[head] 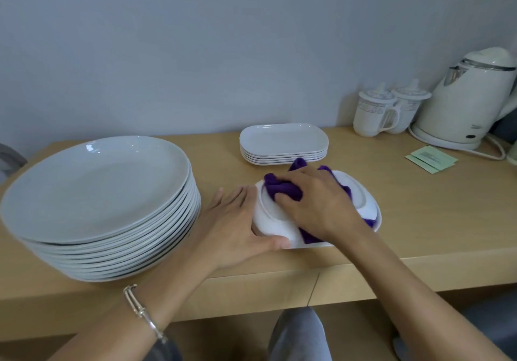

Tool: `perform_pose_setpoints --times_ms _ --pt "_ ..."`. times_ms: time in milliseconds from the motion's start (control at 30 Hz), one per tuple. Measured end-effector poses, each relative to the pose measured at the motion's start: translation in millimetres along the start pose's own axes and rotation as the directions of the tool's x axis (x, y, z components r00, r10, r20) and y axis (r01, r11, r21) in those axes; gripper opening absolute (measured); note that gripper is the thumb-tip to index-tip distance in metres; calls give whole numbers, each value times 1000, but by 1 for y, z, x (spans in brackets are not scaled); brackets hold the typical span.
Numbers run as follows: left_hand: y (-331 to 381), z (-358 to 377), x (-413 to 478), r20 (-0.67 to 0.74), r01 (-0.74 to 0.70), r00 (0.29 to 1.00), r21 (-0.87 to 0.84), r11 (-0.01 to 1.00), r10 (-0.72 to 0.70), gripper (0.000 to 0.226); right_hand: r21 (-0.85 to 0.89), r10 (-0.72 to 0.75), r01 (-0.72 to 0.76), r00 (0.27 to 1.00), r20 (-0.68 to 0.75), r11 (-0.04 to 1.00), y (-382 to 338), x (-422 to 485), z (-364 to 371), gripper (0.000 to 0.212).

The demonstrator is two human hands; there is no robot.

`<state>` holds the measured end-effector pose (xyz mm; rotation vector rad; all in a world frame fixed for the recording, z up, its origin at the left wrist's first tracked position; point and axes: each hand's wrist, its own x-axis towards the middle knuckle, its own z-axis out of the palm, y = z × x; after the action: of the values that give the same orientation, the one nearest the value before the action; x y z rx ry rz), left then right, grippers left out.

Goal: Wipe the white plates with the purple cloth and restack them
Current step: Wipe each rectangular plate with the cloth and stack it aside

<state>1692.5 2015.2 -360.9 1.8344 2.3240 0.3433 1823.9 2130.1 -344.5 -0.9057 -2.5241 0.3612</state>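
Purple cloth [282,190] lies bunched on an upturned white plate [274,220] near the front edge of the table [419,206]. The right hand [316,204] presses down on the cloth, its fingers curled over the folds and gripping them; more cloth trails out under the wrist towards the near side. The left hand [237,220] rests against the plate's left end with fingers nearly straight and the thumb lying along the near rim, steadying it rather than clutching it. A bracelet [140,307] sits on the left wrist.

The plate rests bottom-up on a lower plate [378,218], whose rim shows at the right and along the front. Just behind them stands an oblong stack [282,142] of white plates, right way up. To the left a tall round stack [98,190] of larger plates sits close to the left hand. At the far right are two lidded mugs [375,114], a white kettle [464,103] and green sachets [430,160].
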Motion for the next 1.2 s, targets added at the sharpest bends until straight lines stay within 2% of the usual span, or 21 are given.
perform_pose_setpoints --times_ms 100,167,233,300,400,500,600,767,933,1067,1200 --pt "3 -2 -2 -1 32 999 20 999 -32 101 -72 144 -149 987 -68 986 36 1 -15 37" --pt "3 -2 -2 18 36 999 11 999 -36 103 -73 279 -286 956 -94 956 50 2 -21 37" --pt "2 -2 -2 34 40 999 6 999 -40 104 -122 336 -344 938 -88 931 47 9 -17 37" --pt "3 -3 -2 40 44 998 4 999 -45 105 -184 261 -266 964 -56 946 29 19 -8 35" --pt "3 -3 -3 27 31 999 -41 999 -30 102 -79 60 -56 997 50 995 -6 32 5 36" --pt "3 -5 -4 22 32 999 -38 999 -31 99 -12 -27 29 989 145 1000 -25 39 11 34" --pt "3 -5 -7 44 76 996 43 996 -78 97 13 56 -60 978 199 998 -9 48 0 32" --pt "2 -4 -6 81 78 993 38 996 -81 95 -29 216 -214 964 154 976 35 50 -23 35" --pt "6 -2 -1 72 105 992 -55 993 -101 95 8 208 -209 976 64 978 37 36 -16 35" --pt "16 -7 2 25 130 991 -87 988 -128 84 -20 181 -182 983 -9 983 35 17 -13 35" --pt "9 0 7 97 31 995 -91 995 -23 118 -2 187 -188 982 -29 982 33 10 -13 39"
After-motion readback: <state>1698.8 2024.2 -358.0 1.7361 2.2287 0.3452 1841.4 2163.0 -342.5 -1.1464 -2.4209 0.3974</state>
